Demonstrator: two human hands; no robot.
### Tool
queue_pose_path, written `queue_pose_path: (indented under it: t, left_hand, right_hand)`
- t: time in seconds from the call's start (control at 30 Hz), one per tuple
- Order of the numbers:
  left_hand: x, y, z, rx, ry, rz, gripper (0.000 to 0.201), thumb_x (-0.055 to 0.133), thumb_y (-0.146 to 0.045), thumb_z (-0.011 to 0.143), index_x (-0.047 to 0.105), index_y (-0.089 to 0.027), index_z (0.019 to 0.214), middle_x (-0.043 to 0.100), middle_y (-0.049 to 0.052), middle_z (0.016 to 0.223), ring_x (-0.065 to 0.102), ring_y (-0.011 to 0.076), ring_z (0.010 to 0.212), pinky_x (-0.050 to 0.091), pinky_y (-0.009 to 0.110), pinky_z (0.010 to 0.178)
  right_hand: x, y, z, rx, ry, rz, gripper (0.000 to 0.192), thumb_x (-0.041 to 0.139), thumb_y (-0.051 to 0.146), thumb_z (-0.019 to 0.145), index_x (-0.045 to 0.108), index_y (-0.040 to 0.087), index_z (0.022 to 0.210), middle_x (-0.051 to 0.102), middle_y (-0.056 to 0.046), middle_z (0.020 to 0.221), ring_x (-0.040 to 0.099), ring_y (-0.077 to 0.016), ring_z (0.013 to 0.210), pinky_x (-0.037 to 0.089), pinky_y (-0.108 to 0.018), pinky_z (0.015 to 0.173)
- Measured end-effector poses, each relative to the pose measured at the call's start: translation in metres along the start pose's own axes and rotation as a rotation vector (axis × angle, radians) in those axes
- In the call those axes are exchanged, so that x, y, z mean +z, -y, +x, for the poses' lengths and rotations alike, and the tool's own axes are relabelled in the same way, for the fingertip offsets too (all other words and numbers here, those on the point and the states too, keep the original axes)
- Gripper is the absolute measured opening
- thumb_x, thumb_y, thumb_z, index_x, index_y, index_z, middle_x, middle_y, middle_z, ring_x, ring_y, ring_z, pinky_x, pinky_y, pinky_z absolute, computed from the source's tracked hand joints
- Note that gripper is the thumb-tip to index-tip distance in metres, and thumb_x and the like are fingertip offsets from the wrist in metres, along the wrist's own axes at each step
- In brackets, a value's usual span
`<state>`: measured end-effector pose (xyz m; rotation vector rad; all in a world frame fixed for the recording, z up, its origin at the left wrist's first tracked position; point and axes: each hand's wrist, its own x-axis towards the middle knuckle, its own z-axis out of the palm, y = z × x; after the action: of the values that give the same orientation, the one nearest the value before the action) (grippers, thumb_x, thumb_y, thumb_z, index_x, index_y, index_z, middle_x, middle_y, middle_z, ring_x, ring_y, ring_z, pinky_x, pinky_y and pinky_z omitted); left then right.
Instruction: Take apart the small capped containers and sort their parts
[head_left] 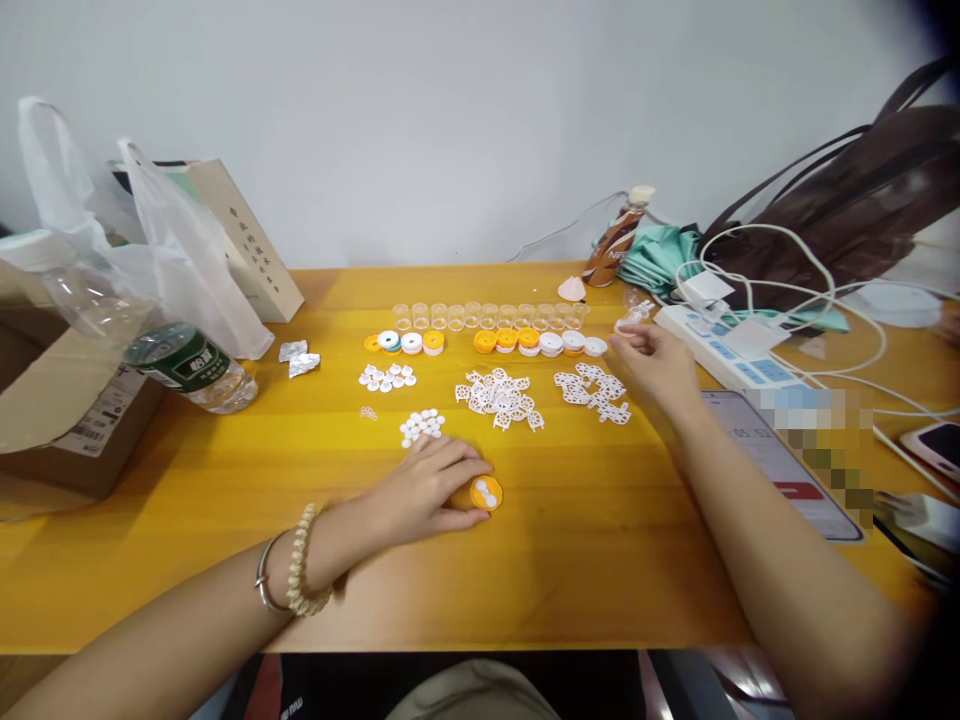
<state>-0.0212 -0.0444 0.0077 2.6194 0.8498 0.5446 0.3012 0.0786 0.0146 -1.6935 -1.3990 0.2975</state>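
My left hand (442, 485) grips a small round orange cap (475, 501) between thumb and fingers, low over the table. Small white round pieces (487, 492) sit inside that cap. My right hand (660, 365) reaches to the far right, its fingertips pinched together at a little heap of clear and white plastic bits (636, 312); what they hold is hidden. White lattice-like plastic pieces (501, 398) lie in a pile beyond my left hand, with a second lattice pile (592, 392) beside my right wrist. White button-like pieces (422, 427) lie just past my left fingers.
Clear cups (489, 317) line the back, with orange and white caps (507, 340) in front. More white pieces (387, 377) lie left. A bottle (195, 368) and cardboard box (67, 400) stand left; a power strip (739, 350) with cables and a phone (780, 465) lie right.
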Motion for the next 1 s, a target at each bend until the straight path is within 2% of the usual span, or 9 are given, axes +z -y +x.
queue_pose_path:
  t: [0.1, 0.2, 0.3, 0.37, 0.43, 0.5, 0.63, 0.87, 1.0]
  left_hand:
    - [-0.002, -0.001, 0.0, 0.01, 0.007, -0.032, 0.044, 0.061, -0.043, 0.08, 0.052, -0.019, 0.115, 0.058, 0.009, 0.108, 0.052, 0.0207, 0.098, 0.036, 0.035, 0.085]
    - [-0.005, -0.003, 0.0, 0.031, 0.014, -0.064, 0.037, 0.059, -0.041, 0.082, 0.054, -0.019, 0.111, 0.059, 0.008, 0.107, 0.052, 0.0197, 0.098, 0.037, 0.033, 0.085]
    - [-0.006, -0.004, 0.0, 0.037, 0.019, -0.079, 0.027, 0.056, -0.035, 0.086, 0.055, -0.019, 0.108, 0.059, 0.007, 0.106, 0.052, 0.018, 0.098, 0.036, 0.031, 0.085]
    - [-0.007, -0.004, 0.001, 0.029, 0.021, -0.07, 0.026, 0.055, -0.034, 0.086, 0.056, -0.019, 0.107, 0.059, 0.007, 0.106, 0.053, 0.0179, 0.097, 0.036, 0.031, 0.085]
    - [-0.006, -0.003, 0.001, 0.021, 0.022, -0.058, 0.027, 0.056, -0.036, 0.085, 0.056, -0.019, 0.106, 0.06, 0.007, 0.105, 0.053, 0.018, 0.095, 0.036, 0.032, 0.083]
    - [-0.006, -0.003, 0.001, 0.014, 0.023, -0.052, 0.028, 0.056, -0.038, 0.085, 0.056, -0.019, 0.106, 0.061, 0.006, 0.103, 0.054, 0.018, 0.093, 0.036, 0.032, 0.081]
    - [-0.004, 0.0, 0.001, 0.012, 0.029, -0.047, 0.028, 0.055, -0.04, 0.086, 0.056, -0.02, 0.105, 0.061, 0.005, 0.102, 0.054, 0.0176, 0.092, 0.035, 0.032, 0.082]
    - [-0.003, 0.001, 0.0, -0.003, 0.035, -0.054, 0.026, 0.054, -0.035, 0.087, 0.056, -0.02, 0.107, 0.06, 0.006, 0.104, 0.054, 0.0185, 0.095, 0.035, 0.032, 0.083]
    - [-0.003, 0.001, 0.0, -0.001, 0.008, -0.055, 0.02, 0.051, -0.03, 0.088, 0.058, -0.02, 0.105, 0.06, 0.006, 0.103, 0.054, 0.0176, 0.093, 0.036, 0.032, 0.083]
  right_hand:
    - [-0.003, 0.026, -0.013, -0.134, -0.024, 0.176, 0.019, 0.059, 0.033, 0.075, 0.063, 0.018, 0.085, 0.062, -0.003, 0.072, 0.056, -0.0147, 0.063, 0.046, -0.029, 0.062]
    - [-0.007, 0.06, -0.037, -0.294, 0.103, 0.241, 0.015, 0.057, 0.034, 0.078, 0.06, 0.02, 0.081, 0.061, -0.001, 0.071, 0.054, -0.0134, 0.061, 0.044, -0.027, 0.059]
    - [-0.009, 0.088, -0.069, -0.489, 0.53, 0.168, 0.019, 0.057, 0.038, 0.08, 0.059, 0.02, 0.077, 0.061, -0.001, 0.071, 0.053, -0.0135, 0.063, 0.043, -0.027, 0.06]
    - [-0.006, 0.096, -0.091, -0.589, 0.815, 0.094, 0.029, 0.064, 0.047, 0.073, 0.058, 0.02, 0.085, 0.061, -0.001, 0.078, 0.055, -0.0154, 0.07, 0.044, -0.028, 0.064]
    - [0.002, 0.095, -0.11, -0.644, 0.967, 0.01, 0.045, 0.07, 0.054, 0.064, 0.056, 0.02, 0.09, 0.06, -0.002, 0.082, 0.055, -0.0173, 0.073, 0.043, -0.029, 0.064]
    - [0.013, 0.086, -0.124, -0.702, 0.987, -0.026, 0.048, 0.071, 0.057, 0.061, 0.055, 0.019, 0.086, 0.06, -0.004, 0.083, 0.053, -0.0186, 0.074, 0.042, -0.03, 0.066]
    - [0.028, 0.071, -0.131, -0.681, 0.967, -0.009, 0.044, 0.071, 0.054, 0.064, 0.055, 0.018, 0.085, 0.057, -0.003, 0.081, 0.052, -0.0178, 0.075, 0.04, -0.029, 0.068]
    - [0.02, 0.075, -0.127, -0.63, 0.987, 0.06, 0.023, 0.068, 0.03, 0.072, 0.056, 0.02, 0.089, 0.055, -0.001, 0.082, 0.051, -0.0158, 0.077, 0.041, -0.028, 0.071]
    - [0.019, 0.076, -0.129, -0.648, 0.982, 0.065, 0.021, 0.065, 0.024, 0.072, 0.055, 0.021, 0.09, 0.054, -0.001, 0.081, 0.05, -0.0157, 0.077, 0.041, -0.029, 0.072]
